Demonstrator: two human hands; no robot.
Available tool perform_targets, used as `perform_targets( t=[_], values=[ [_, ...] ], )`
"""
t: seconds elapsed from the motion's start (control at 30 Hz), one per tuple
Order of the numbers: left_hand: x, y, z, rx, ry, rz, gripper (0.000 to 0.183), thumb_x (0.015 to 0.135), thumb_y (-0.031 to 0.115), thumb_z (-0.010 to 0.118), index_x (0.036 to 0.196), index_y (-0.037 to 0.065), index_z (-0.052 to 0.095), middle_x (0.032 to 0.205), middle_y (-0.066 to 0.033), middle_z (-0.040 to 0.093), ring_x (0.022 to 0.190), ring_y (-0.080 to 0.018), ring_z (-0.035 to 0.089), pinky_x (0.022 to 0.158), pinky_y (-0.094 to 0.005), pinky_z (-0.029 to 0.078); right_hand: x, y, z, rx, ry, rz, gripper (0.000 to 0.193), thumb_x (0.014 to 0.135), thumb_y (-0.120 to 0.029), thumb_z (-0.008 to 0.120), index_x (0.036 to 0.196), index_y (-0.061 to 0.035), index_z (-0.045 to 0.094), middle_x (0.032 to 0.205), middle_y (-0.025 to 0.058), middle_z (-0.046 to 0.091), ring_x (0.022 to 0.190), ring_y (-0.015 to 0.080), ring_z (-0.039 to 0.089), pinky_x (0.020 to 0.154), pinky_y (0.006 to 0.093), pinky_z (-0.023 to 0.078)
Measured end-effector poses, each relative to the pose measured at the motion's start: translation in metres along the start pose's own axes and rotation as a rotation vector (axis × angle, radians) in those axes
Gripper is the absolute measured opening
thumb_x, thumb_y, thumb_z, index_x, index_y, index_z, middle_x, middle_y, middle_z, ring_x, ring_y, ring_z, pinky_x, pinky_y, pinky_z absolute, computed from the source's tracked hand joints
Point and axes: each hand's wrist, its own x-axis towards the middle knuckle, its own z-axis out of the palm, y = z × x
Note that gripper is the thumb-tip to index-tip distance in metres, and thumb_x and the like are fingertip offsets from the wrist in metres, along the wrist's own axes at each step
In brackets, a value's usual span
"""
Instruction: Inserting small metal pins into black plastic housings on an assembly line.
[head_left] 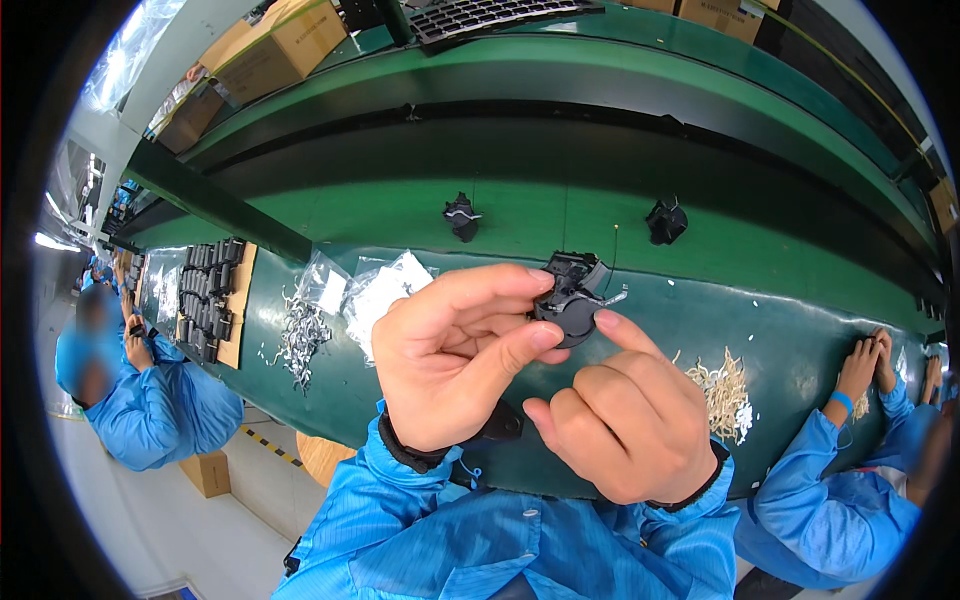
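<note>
A small black plastic housing (pixel 568 315) with a rounded lower end is pinched between the thumb and index finger of my left hand (pixel 435 365), above the green bench. A short, light-coloured strip (pixel 612 299) sticks out from its right side. The extended index finger of my right hand (pixel 635 420) touches the housing's right edge, just below this strip. The other fingers of that hand are curled, its thumb stands apart, and I see nothing held in it. Another dark object (pixel 502 424) shows partly behind my left wrist.
Two similar black parts (pixel 461 217) (pixel 666 220) stand farther back. Grey strips (pixel 304 335) and white plastic bags (pixel 385 295) lie left, tan cords (pixel 722 390) right. Black pieces cover a cardboard sheet (pixel 240 300). Co-workers sit left (pixel 160 410) and right (pixel 840 500); a shelf (pixel 600 70) runs behind.
</note>
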Motion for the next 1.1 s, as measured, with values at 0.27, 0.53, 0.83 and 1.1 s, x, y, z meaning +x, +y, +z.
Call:
perform_targets(
  t=[0.27,0.53,0.83,1.1],
  values=[
    [0.034,-0.026,-0.016,0.074,0.111,-0.111,0.036,0.094,-0.006,0.065,0.130,-0.006,0.061,0.109,-0.0105,0.070,0.093,-0.0137,0.069,0.073,-0.0307,0.064,-0.005,0.023,0.023,0.112,-0.164,0.090,0.019,0.085,-0.018,0.076,0.082,-0.0069,0.061,0.079,0.0064,0.052,0.077,0.0239,0.061,0.090,0.0421,0.060],
    [0.055,-0.070,-0.054,0.085,0.012,-0.322,0.037,0.093,-0.005,0.055,0.129,0.000,0.064,0.103,-0.0059,0.069,0.085,-0.0115,0.068,0.061,-0.0239,0.061,-0.030,0.061,0.082,0.213,-0.373,0.565,0.050,0.090,-0.027,0.077,0.127,0.0016,0.059,0.107,0.0146,0.065,0.088,0.0291,0.069,0.077,0.0382,0.059],
    [0.066,-0.139,-0.046,-0.112,0.050,-0.621,0.039,0.101,0.008,0.061,0.138,-0.002,0.053,0.129,-0.0173,0.064,0.105,-0.0265,0.071,0.079,-0.0377,0.066,-0.047,0.113,0.109,0.314,-0.119,0.793,0.050,0.088,-0.033,0.080,0.117,0.0054,0.065,0.093,0.0216,0.075,0.078,0.0326,0.074,0.070,0.0398,0.058],
    [0.065,-0.130,-0.039,0.034,0.031,-0.480,0.038,0.101,0.010,0.061,0.137,-0.001,0.055,0.134,-0.0178,0.061,0.110,-0.0246,0.068,0.078,-0.0389,0.066,-0.061,0.162,0.101,-0.373,0.056,0.834,0.051,0.096,-0.039,0.068,0.128,0.0004,0.061,0.119,0.0242,0.067,0.105,0.0429,0.068,0.085,0.0507,0.056]
  ],
)
